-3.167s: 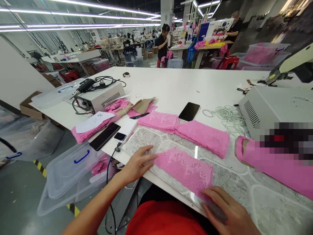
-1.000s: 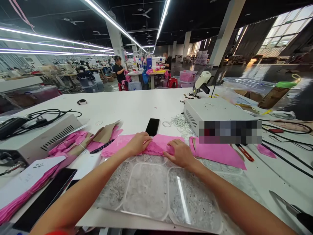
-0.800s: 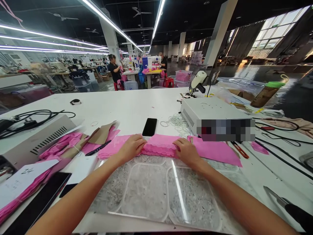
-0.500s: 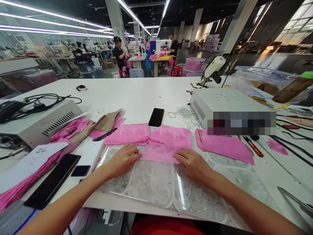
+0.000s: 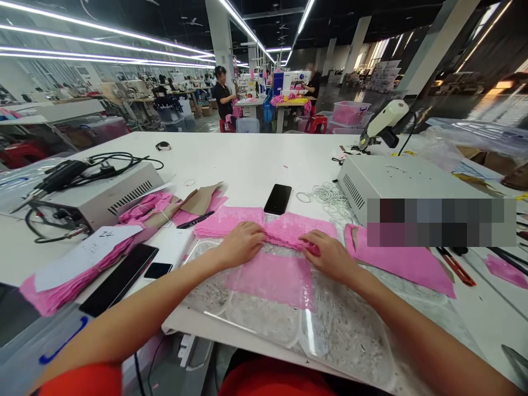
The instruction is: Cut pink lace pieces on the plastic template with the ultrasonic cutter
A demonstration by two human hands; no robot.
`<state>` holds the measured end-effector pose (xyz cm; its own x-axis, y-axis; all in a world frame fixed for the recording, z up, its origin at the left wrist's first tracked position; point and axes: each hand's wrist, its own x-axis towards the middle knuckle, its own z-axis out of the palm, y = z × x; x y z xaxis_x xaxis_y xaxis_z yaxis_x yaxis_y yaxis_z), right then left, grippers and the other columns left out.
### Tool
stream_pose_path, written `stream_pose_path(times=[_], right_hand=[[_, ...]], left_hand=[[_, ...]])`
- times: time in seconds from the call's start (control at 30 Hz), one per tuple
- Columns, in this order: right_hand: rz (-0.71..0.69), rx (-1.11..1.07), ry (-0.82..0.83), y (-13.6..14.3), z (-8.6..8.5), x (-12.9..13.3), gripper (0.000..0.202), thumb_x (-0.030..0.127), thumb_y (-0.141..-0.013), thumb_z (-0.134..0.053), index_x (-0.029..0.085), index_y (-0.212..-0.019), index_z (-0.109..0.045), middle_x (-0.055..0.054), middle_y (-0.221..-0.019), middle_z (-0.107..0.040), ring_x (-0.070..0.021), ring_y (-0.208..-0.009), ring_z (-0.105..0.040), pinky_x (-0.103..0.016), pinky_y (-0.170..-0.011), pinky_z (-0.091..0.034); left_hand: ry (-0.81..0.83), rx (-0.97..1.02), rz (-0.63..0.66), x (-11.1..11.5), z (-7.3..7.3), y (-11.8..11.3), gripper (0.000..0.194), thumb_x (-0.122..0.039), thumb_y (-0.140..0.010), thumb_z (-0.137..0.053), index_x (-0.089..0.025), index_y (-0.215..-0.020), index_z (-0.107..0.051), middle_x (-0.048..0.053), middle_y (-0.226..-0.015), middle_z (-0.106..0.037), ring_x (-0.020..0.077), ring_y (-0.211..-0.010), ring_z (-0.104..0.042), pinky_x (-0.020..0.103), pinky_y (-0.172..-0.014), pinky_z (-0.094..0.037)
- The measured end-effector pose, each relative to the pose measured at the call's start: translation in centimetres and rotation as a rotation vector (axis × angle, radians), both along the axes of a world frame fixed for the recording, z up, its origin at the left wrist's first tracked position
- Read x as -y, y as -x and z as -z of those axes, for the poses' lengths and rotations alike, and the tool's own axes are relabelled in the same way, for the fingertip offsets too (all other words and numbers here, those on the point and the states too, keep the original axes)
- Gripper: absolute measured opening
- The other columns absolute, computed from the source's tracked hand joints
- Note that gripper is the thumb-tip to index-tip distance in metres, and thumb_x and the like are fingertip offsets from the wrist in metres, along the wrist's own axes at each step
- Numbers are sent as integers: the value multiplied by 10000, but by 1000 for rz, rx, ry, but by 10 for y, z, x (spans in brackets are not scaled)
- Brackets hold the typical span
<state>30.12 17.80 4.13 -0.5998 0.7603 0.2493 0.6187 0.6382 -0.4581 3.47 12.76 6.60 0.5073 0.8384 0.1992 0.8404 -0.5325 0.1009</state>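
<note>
Two stacks of pink lace pieces lie side by side beyond my hands, a left stack and a right stack. A single thin pink piece lies flat on the clear plastic sheets, nearer to me. My left hand rests at the inner edge of the left stack, fingers bent together; what they hold, if anything, is hidden. My right hand has its fingers closed on the front edge of the right stack.
A black phone lies behind the stacks. Grey metal boxes stand left and right. Pink fabric with brown card is at right; a paper-topped pink bundle, at left. Two people are far back.
My left hand has moved from the single piece up to the stacks, and my right hand now grips the right stack's edge. The single piece lies nearer to me. The view has shifted left.
</note>
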Motion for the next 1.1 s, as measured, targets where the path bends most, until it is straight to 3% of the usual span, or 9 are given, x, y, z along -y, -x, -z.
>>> stream_pose_path(times=[0.13, 0.23, 0.47, 0.6, 0.7, 0.8, 1.0, 1.1], right_hand=[[38, 38, 38, 9, 5, -13, 188, 225, -878, -518, 186, -963, -681, -78, -987, -690, -204, -888, -643, -331, -760, -507], [31, 35, 54, 7, 9, -15, 204, 213, -889, -492, 193, -934, -690, -68, -976, -696, -193, -872, -642, -319, -747, -501], [50, 4, 98, 5, 13, -17, 228, 180, -878, -476, 201, -936, -695, -58, -994, -699, -200, -887, -638, -327, -753, -486], [63, -18, 117, 5, 13, -18, 239, 165, -868, -471, 203, -929, -698, -59, -987, -704, -191, -864, -643, -317, -739, -482], [69, -32, 134, 4, 11, -19, 218, 174, -862, -486, 201, -917, -695, -52, -951, -709, -174, -806, -646, -297, -703, -482], [78, -47, 140, 8, 5, -22, 198, 210, -863, -506, 190, -949, -683, -51, -894, -706, -165, -755, -638, -288, -678, -481], [116, -77, 89, 45, -14, -21, 280, 322, -818, -620, 197, -1066, -652, -67, -961, -697, -194, -844, -628, -307, -713, -468], [131, -93, 65, 71, -17, -24, 302, 257, -780, -659, 202, -1076, -648, -64, -979, -697, -192, -849, -626, -295, -709, -453]], left_hand=[[45, -47, -37, -43, 6, -14, 110, -206, -919, -573, -152, -901, -667, 72, -997, -651, 212, -972, -608, 417, -919, -467], [103, -76, -42, -55, 9, -12, 176, -293, -944, -581, -142, -1017, -635, 54, -1020, -648, 177, -918, -630, 392, -853, -525], [131, -45, -48, -57, 10, -5, 250, -331, -955, -569, -150, -1124, -604, 70, -1093, -633, 172, -914, -637, 366, -805, -555], [80, 8, -39, -58, 8, -5, 209, -319, -954, -572, -143, -1054, -623, 57, -1039, -646, 162, -892, -638, 358, -803, -550], [16, 54, -29, -57, 6, -4, 132, -224, -958, -544, -148, -956, -652, 41, -967, -668, 163, -901, -631, 349, -832, -522], [-47, 84, -27, -56, 5, -5, 193, -149, -952, -493, -176, -911, -679, 44, -940, -693, 178, -932, -620, 335, -868, -481], [-114, 70, 2, -54, 6, -12, 181, -155, -943, -496, -187, -936, -674, 47, -955, -688, 186, -954, -617, 350, -926, -440], [-138, 45, -7, -54, 9, -15, 176, -165, -956, -486, -178, -938, -661, 53, -954, -678, 176, -943, -612, 357, -936, -442]])
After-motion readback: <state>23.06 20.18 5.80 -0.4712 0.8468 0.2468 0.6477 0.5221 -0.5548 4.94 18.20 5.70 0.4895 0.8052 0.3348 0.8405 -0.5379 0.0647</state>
